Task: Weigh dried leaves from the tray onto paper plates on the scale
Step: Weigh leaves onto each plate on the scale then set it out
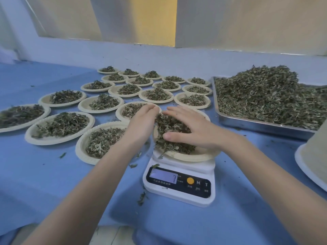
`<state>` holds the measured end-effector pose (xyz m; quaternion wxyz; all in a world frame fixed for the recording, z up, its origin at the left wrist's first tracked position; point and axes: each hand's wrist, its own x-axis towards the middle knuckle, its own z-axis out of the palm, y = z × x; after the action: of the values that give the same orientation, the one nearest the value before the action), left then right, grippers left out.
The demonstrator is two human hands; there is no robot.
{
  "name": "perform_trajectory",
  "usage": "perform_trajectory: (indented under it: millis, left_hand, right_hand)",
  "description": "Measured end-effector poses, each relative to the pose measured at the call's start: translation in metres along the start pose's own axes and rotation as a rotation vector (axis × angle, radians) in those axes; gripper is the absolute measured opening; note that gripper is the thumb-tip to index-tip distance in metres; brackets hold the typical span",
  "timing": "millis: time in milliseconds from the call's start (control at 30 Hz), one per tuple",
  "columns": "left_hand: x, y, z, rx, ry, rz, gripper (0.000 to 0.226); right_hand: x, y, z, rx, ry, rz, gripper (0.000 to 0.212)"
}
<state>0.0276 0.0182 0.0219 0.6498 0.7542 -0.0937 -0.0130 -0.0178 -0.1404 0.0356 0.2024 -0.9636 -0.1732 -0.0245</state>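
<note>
The blue worktop (53, 174) fills the view, carrying everything else. At about two o'clock sits the metal tray (256, 124), heaped high with dried leaves (265, 92). From nine to twelve o'clock spread the filled plates (60, 128), many paper plates each holding a small mound of leaves, set close together in rows. At four o'clock the edge of a pale stack of plates (313, 156) shows, cut off by the frame. Just below centre stands the white scale (180, 184), its display showing a 7. On its platform rests the paper plate (191, 154) with a pile of leaves (169, 131). The left hand (141, 121) reaches in from seven o'clock, fingers straight and together against the pile's left side. The right hand (191, 128) comes from five o'clock, fingers spread wide and lying flat over the pile. A few loose bits (141, 197) lie scattered beside the scale.
</note>
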Motion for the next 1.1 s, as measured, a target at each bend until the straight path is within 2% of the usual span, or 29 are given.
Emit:
perform_trajectory:
  millis: [133,267,400,500,567,667,733,867,1000,1100]
  left_hand:
    - [0.001,-0.002,0.001,-0.02,0.014,0.009,0.019]
    - [-0.001,0.0,0.004,-0.046,-0.006,0.057,0.031]
    - [-0.003,0.002,0.008,0.045,-0.062,0.138,0.036]
    - [-0.003,-0.001,0.002,0.111,-0.105,0.186,0.044]
    - [-0.005,-0.004,-0.003,0.157,-0.105,0.169,0.049]
    - [-0.014,-0.01,0.002,0.265,-0.164,0.018,0.058]
    - [-0.018,-0.007,0.012,0.189,-0.184,-0.084,0.063]
    - [-0.012,0.014,0.014,0.095,-0.049,-0.027,0.061]
    - [0.011,0.038,-0.016,0.077,0.147,0.021,0.043]
    - [0.037,0.045,-0.054,0.083,0.266,0.023,0.04]
  right_hand:
    - [-0.002,0.006,0.001,-0.033,0.013,-0.003,0.086]
    - [-0.009,0.015,-0.005,-0.057,0.042,0.031,0.069]
    - [-0.018,0.026,-0.016,-0.052,0.053,0.063,0.051]
    - [-0.028,0.034,-0.016,0.108,0.153,0.091,0.042]
    - [-0.032,0.038,-0.006,0.197,0.282,0.186,0.05]
    - [-0.031,0.037,0.015,0.443,0.348,0.378,0.063]
    - [-0.028,0.032,0.02,0.569,0.41,0.443,0.061]
    - [-0.014,0.017,0.003,0.691,0.564,0.505,0.055]
    - [0.018,-0.011,-0.015,0.716,0.623,0.443,0.044]
    - [0.061,-0.035,-0.02,0.726,0.651,0.393,0.041]
